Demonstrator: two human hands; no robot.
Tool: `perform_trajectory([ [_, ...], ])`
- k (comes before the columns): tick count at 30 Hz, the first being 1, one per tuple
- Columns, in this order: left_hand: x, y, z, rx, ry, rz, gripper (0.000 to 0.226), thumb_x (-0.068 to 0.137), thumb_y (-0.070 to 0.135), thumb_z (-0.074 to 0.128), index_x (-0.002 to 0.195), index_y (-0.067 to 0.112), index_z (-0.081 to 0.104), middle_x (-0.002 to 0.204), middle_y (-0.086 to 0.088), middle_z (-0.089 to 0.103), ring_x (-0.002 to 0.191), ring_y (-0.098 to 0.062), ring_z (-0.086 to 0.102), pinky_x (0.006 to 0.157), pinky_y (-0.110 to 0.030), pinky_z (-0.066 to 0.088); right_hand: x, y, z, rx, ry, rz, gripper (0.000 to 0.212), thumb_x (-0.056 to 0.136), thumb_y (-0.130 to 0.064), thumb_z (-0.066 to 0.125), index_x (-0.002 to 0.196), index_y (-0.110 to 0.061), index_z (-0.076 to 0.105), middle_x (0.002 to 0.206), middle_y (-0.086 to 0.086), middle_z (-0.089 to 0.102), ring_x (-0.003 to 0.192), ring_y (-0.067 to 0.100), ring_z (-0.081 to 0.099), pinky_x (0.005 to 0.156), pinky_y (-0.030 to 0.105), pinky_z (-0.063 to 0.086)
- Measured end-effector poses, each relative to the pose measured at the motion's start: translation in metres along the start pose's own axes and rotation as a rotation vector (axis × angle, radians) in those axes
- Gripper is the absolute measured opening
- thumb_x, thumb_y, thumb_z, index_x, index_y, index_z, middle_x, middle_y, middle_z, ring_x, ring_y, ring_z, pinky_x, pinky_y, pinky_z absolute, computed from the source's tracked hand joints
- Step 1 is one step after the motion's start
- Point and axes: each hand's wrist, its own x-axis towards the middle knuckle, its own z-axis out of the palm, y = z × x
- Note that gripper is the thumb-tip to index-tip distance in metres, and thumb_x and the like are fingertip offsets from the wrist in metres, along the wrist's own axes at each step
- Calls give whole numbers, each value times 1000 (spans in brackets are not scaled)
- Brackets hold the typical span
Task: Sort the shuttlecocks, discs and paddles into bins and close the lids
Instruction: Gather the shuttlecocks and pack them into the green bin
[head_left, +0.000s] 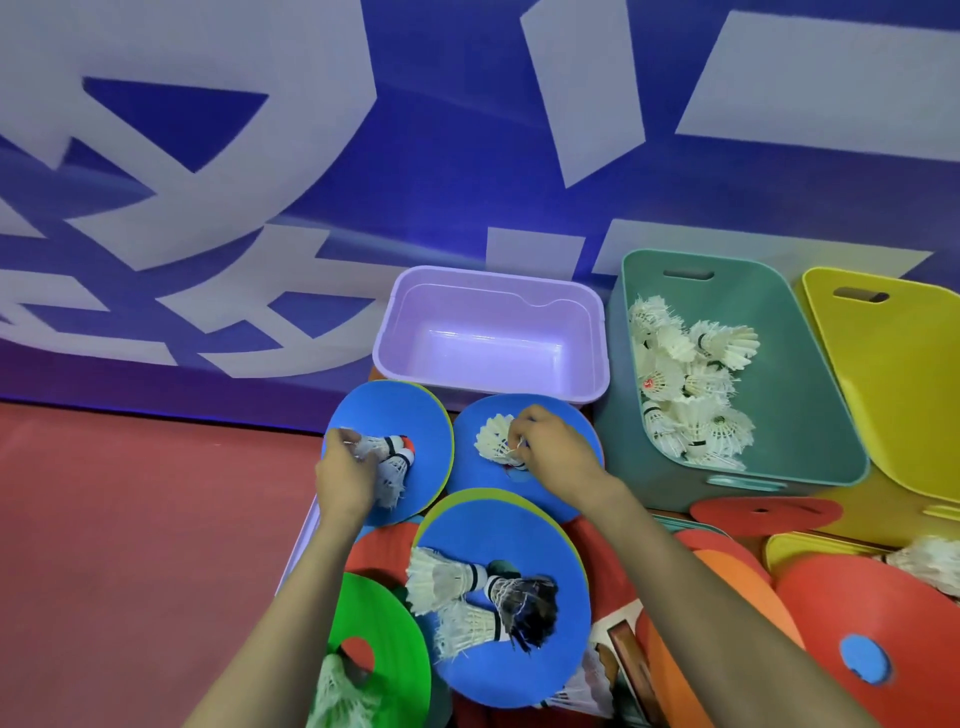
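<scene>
Left grip (345, 475) curls round two shuttlecocks (389, 454) on a blue disc (395, 410). Right grip (553, 449) pinches a white shuttlecock (493, 439) on the neighbouring disc (470, 486). I see a shuttlecock pile (691, 384) in the teal bin (810, 374).

The lilac bin (395, 312), the teal bin (810, 374) and the yellow bin (898, 384) are each plain, 1 colour throughout. The shuttlecocks (691, 379) have white feathers with dark bands; 1 cork bears a red mark. 3 blue discs (410, 410) are noted, the nearest blue disc (519, 535) edged in green. The green disc (384, 613) shows red through its hole. The red disc (852, 592) shows blue through its hole. The orange disc (727, 571) is plain. 1 dark-feathered shuttlecock (535, 603) is noted. The wall (441, 156) is blue with pale grey-white characters. The floor (130, 519) is red.
</scene>
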Motion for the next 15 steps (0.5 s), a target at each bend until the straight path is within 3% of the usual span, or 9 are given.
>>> perform_trajectory([
  [6, -6, 2, -7, 37, 212, 199, 10, 89, 15, 52, 95, 13, 61, 90, -9, 68, 81, -34, 59, 73, -42, 47, -13, -5, -9, 137, 146, 11, 13, 91, -8, 47, 98, -9, 59, 115, -2, 49, 94, 23, 54, 79, 39, 45],
  [10, -17, 8, -12, -158, 182, 218, 6, 88, 12, 56, 92, 13, 61, 87, -2, 65, 84, -25, 60, 73, -30, 43, -21, -8, -10, 179, 210, -5, 15, 93, -10, 47, 100, -10, 60, 117, -3, 50, 97, 19, 54, 79, 36, 44],
  [15, -35, 21, -17, -294, 156, 215, 8, 88, 8, 59, 92, 14, 61, 89, -2, 67, 83, -18, 62, 83, -33, 50, -31, -8, -13, 299, 288, -17, 10, 92, -10, 51, 96, -11, 60, 117, -2, 50, 95, 21, 57, 83, 39, 45],
])
